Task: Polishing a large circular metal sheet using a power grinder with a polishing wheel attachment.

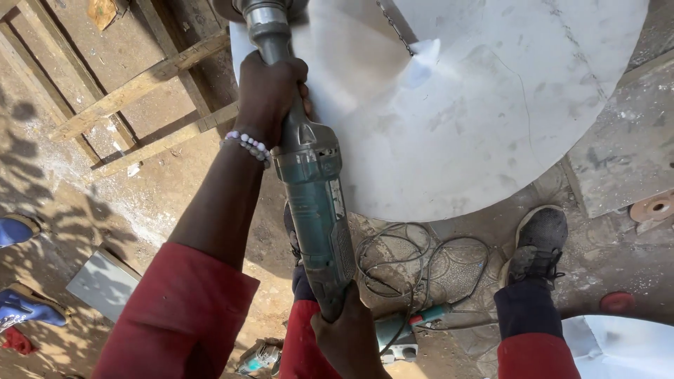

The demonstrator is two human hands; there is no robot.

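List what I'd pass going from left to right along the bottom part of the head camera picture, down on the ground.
Blue shoes → flat grey slab → red sleeve → right hand on the grinder's tail → coiled cable → black shoe → red disc.

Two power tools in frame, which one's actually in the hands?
The long grey-green grinder: left hand grips its neck, right hand its rear. The smaller tool lies untouched on the ground by the coiled cable.
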